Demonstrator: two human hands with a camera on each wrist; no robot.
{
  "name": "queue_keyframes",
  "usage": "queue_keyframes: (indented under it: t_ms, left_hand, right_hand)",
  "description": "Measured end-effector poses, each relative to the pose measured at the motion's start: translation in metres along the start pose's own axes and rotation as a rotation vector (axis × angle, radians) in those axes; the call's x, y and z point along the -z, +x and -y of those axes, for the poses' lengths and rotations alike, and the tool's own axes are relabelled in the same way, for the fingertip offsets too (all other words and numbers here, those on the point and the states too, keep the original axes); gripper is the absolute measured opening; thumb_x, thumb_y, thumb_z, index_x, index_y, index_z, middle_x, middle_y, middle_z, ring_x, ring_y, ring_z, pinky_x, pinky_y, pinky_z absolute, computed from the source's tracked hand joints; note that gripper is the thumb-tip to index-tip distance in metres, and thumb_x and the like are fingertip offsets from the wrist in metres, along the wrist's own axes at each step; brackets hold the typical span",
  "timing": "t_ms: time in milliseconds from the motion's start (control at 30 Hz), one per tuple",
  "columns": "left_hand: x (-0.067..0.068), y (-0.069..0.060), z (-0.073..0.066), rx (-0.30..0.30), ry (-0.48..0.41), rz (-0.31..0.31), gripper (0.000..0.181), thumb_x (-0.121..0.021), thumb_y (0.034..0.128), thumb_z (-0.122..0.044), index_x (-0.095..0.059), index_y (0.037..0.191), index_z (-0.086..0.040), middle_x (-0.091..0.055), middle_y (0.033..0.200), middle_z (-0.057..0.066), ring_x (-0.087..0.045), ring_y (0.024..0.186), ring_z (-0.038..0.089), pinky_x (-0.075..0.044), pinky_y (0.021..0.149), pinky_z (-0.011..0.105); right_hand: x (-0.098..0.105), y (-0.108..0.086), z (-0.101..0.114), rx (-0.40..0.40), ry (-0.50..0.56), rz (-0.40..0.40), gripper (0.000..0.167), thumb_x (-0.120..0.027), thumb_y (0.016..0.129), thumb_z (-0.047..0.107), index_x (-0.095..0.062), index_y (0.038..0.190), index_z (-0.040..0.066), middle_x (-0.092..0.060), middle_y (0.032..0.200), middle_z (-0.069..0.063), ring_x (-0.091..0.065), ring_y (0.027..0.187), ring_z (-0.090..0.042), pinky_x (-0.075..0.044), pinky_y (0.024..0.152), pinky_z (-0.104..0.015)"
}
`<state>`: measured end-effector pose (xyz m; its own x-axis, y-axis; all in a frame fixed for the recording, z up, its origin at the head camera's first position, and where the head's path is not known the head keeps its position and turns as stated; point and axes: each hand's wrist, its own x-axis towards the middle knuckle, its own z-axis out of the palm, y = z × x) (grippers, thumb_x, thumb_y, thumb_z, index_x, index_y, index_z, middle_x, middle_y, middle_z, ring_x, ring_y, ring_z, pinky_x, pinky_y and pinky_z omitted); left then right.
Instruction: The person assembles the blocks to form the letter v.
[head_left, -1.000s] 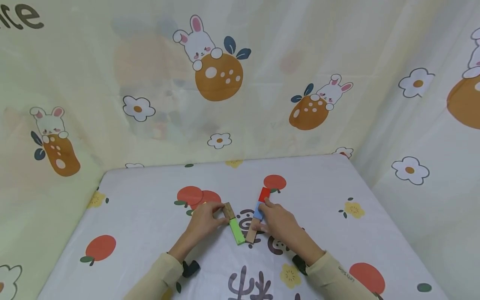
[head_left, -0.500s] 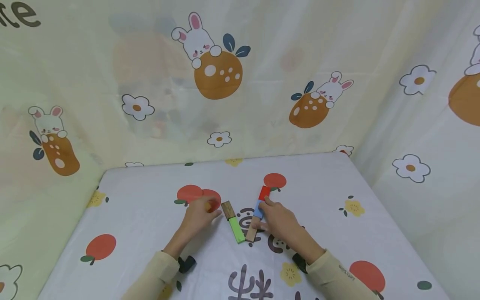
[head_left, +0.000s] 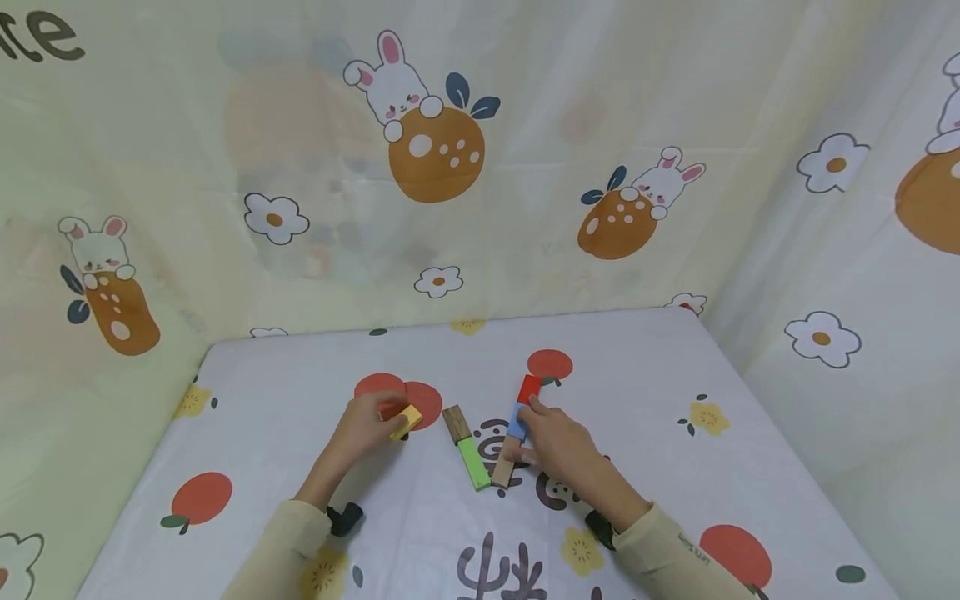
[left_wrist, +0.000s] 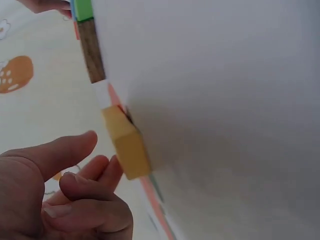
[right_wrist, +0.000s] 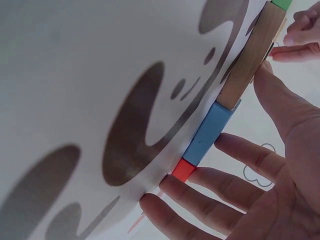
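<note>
My left hand [head_left: 367,429] is beside a yellow wooden block [head_left: 407,422] on the tablecloth. In the left wrist view the thumb stands apart from that block [left_wrist: 127,142], while fingertips lie close behind it; contact is unclear. A dark brown block [head_left: 455,423] and a green block [head_left: 474,463] lie end to end in a slanting row. To its right, a red block [head_left: 528,387], a blue block [head_left: 516,423] and a tan block [head_left: 504,463] form another row. Along this row rests my right hand [head_left: 562,446], its extended fingers at the blue and red blocks, thumb at the tan one.
A white tablecloth [head_left: 285,433] with printed fruit, flowers and dark lettering covers the table. Patterned curtains [head_left: 337,275] hang behind it and at both sides. Dark straps with small black devices [head_left: 345,518] sit at the wrists.
My left hand has left the dark brown block and moved left, and the yellow block now shows more fully beside it. The right hand has kept its place along the row.
</note>
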<state>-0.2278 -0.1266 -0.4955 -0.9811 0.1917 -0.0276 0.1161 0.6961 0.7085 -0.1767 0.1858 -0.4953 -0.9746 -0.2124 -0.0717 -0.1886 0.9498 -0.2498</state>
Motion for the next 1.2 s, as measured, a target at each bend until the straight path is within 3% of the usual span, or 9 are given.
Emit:
queue_keyframes:
  t_ms: [167, 400, 467, 567, 667, 733, 900, 1033, 1200]
  left_hand:
    - [0.005, 0.001, 0.010, -0.021, -0.011, 0.072, 0.035, -0.072, 0.0978, -0.011, -0.075, 0.133, -0.011, -0.073, 0.137, 0.013, -0.066, 0.108, 0.027, -0.055, 0.076, 0.033]
    - [0.027, 0.012, 0.025, -0.129, -0.006, 0.353, 0.068, -0.081, 0.0935, -0.021, -0.054, 0.156, -0.014, -0.060, 0.156, 0.009, -0.058, 0.135, 0.032, -0.054, 0.101, 0.044]
    - [0.032, 0.015, 0.028, -0.161, -0.016, 0.421, 0.076, -0.083, 0.0917, -0.020, -0.048, 0.160, -0.013, -0.055, 0.160, 0.010, -0.055, 0.133, 0.030, -0.053, 0.098, 0.040]
    - [0.038, 0.019, 0.031, -0.182, -0.054, 0.488, 0.078, -0.079, 0.0928, -0.010, -0.044, 0.162, -0.013, -0.051, 0.164, 0.011, -0.059, 0.103, 0.025, -0.051, 0.081, 0.030]
    - [0.041, 0.020, 0.032, -0.186, -0.064, 0.520, 0.075, -0.072, 0.0942, -0.001, -0.044, 0.162, -0.016, -0.053, 0.160, 0.010, -0.048, 0.073, 0.017, -0.041, 0.064, 0.024]
    - [0.042, 0.021, 0.033, -0.201, -0.050, 0.529, 0.074, -0.067, 0.0934, 0.005, -0.046, 0.161, -0.016, -0.057, 0.152, 0.012, -0.043, 0.065, 0.015, -0.039, 0.060, 0.023]
    - [0.042, 0.021, 0.035, -0.205, 0.002, 0.531, 0.073, -0.065, 0.0934, 0.006, -0.049, 0.160, -0.019, -0.062, 0.112, 0.009, -0.046, 0.068, 0.014, -0.040, 0.063, 0.024]
    - [0.042, 0.024, 0.035, -0.172, 0.002, 0.545, 0.073, -0.065, 0.0945, 0.003, -0.049, 0.160, -0.024, -0.050, 0.083, 0.004, -0.048, 0.073, 0.016, -0.040, 0.064, 0.024]
    - [0.040, 0.027, 0.033, -0.193, -0.007, 0.551, 0.069, -0.065, 0.0932, 0.005, -0.056, 0.155, -0.023, -0.054, 0.092, 0.006, -0.050, 0.083, 0.019, -0.041, 0.067, 0.024]
  right_hand:
    - [0.000, -0.001, -0.001, -0.004, 0.003, 0.001, 0.069, -0.084, 0.086, 0.051, -0.065, 0.139, 0.012, -0.054, 0.159, -0.022, -0.066, 0.131, -0.040, -0.062, 0.098, -0.052]
    - [0.000, -0.002, -0.001, 0.016, 0.007, -0.018, 0.067, -0.082, 0.086, 0.055, -0.066, 0.135, 0.012, -0.055, 0.158, -0.023, -0.067, 0.129, -0.040, -0.064, 0.093, -0.051]
    - [0.000, -0.003, -0.001, 0.016, 0.007, -0.020, 0.066, -0.083, 0.086, 0.054, -0.067, 0.134, 0.012, -0.055, 0.158, -0.023, -0.068, 0.128, -0.040, -0.064, 0.092, -0.050]
    - [0.001, -0.003, -0.001, 0.012, 0.005, -0.014, 0.068, -0.083, 0.086, 0.054, -0.066, 0.136, 0.012, -0.054, 0.159, -0.022, -0.067, 0.129, -0.040, -0.064, 0.094, -0.051]
    - [0.001, -0.003, -0.002, 0.012, 0.002, -0.009, 0.068, -0.082, 0.086, 0.055, -0.066, 0.136, 0.012, -0.054, 0.159, -0.022, -0.067, 0.129, -0.040, -0.064, 0.093, -0.051]
    - [0.000, -0.003, -0.001, 0.014, 0.001, -0.009, 0.068, -0.082, 0.086, 0.055, -0.066, 0.136, 0.012, -0.053, 0.159, -0.022, -0.067, 0.129, -0.040, -0.064, 0.092, -0.051]
    - [-0.001, -0.003, 0.001, 0.010, 0.006, -0.002, 0.067, -0.082, 0.086, 0.055, -0.066, 0.136, 0.013, -0.053, 0.160, -0.022, -0.067, 0.130, -0.040, -0.064, 0.093, -0.051]
    - [0.000, -0.003, 0.001, 0.010, 0.006, 0.005, 0.070, -0.082, 0.087, 0.054, -0.064, 0.140, 0.012, -0.052, 0.160, -0.022, -0.066, 0.131, -0.041, -0.063, 0.096, -0.052]
    - [0.001, -0.003, 0.000, 0.010, 0.007, 0.002, 0.068, -0.082, 0.087, 0.054, -0.065, 0.138, 0.012, -0.053, 0.160, -0.022, -0.066, 0.130, -0.040, -0.063, 0.094, -0.052]
